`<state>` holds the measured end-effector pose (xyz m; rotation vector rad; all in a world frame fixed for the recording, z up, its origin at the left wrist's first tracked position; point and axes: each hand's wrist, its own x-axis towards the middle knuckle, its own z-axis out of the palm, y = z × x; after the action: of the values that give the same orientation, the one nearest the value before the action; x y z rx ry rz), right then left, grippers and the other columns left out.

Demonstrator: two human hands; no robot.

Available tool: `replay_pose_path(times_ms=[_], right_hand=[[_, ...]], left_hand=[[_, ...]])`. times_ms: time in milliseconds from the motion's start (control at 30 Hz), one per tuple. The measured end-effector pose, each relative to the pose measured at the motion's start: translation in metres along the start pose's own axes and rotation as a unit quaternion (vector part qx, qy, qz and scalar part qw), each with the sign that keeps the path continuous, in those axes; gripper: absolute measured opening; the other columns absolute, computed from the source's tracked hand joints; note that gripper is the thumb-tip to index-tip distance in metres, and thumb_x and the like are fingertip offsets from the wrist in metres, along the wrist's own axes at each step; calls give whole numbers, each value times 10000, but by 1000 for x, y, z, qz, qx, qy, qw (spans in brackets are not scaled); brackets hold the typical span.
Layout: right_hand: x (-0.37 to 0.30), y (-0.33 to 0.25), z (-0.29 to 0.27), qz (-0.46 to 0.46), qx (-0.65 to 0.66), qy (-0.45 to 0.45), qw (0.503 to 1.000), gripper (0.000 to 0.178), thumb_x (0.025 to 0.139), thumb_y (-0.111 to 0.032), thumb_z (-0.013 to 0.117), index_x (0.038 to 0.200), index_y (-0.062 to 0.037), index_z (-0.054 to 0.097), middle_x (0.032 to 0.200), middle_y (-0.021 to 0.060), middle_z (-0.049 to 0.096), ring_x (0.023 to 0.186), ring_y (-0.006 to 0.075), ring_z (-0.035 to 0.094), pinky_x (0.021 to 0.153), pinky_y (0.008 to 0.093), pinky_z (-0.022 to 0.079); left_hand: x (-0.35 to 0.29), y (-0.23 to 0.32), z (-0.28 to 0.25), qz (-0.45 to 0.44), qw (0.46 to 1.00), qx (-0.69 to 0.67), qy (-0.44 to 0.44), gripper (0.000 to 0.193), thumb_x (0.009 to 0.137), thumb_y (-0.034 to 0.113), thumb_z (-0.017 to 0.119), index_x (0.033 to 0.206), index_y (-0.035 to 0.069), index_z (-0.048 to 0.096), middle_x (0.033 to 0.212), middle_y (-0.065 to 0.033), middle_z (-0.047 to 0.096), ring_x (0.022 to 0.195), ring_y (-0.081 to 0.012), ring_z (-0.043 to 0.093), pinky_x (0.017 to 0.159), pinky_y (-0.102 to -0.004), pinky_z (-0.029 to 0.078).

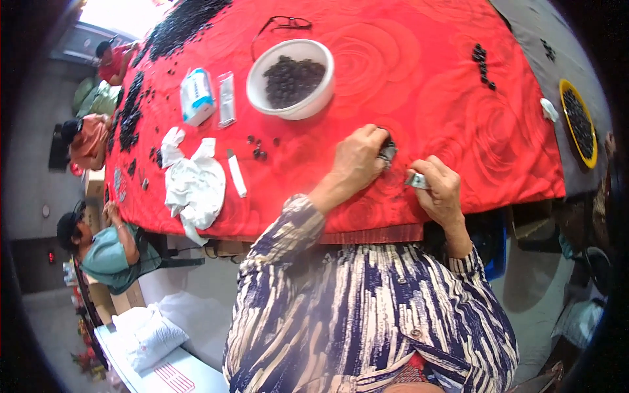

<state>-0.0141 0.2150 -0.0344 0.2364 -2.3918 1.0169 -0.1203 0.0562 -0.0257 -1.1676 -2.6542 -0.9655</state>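
My left hand (pixel 357 158) is closed, its thumb and fingers pinching a small dark piece with a greyish side (pixel 388 153) just above the red cloth. A short gap to the right, my right hand (pixel 441 188) is closed around a small flat silvery metal tool (pixel 417 180), whose end points toward the left hand; its exact kind does not show. Beyond the left hand stands a white bowl (pixel 260 98), partly filled with black round pieces (pixel 293 82). Several loose black pieces (pixel 259 154) lie on the cloth left of that hand.
Left of the bowl are a blue-and-white box (pixel 197 97) and a clear packet (pixel 227 99). Nearer lie white gloves (pixel 194 187) and a white strip (pixel 236 174). Eyeglasses (pixel 288 23) rest behind the bowl. Black heaps (pixel 177 29) and several people (pixel 108 249) line the left; a yellow-rimmed tray (pixel 593 157) is right.
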Motion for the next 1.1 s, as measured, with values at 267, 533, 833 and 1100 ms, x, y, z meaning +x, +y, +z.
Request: replay_pose_path(times_ms=[267,533,833,1100], right_hand=[[1,-2,0,5,-2,-8,1000,165,705,-27,656,852,-25,582,667,114,501,562,290,529,491,366,397],[-1,-3,-1,1,-11,-8,1000,188,691,-13,653,860,-26,573,668,117,484,560,296,519,492,363,393],[0,-30,-16,-5,144,-13,990,285,727,27,661,1006,-9,612,740,86,512,583,167,500,497,283,376],[-9,-50,-17,28,268,-144,952,224,750,-41,691,960,5,630,767,81,543,653,165,544,543,259,416]], left_hand=[[4,0,3,-33,999,-28,-23,198,698,106,639,874,28,591,816,-132,582,774,-323,593,640,-409,476],[4,6,16,-12,997,-15,74,186,687,111,648,820,13,564,774,-135,576,670,-312,586,585,-395,467],[-34,25,-23,-246,763,-573,-172,172,870,138,607,946,-16,610,738,-66,628,574,-101,592,439,-189,449],[-95,36,-13,-281,502,-799,-174,240,875,154,603,1007,-45,578,752,-113,634,630,-137,631,468,-203,505]])
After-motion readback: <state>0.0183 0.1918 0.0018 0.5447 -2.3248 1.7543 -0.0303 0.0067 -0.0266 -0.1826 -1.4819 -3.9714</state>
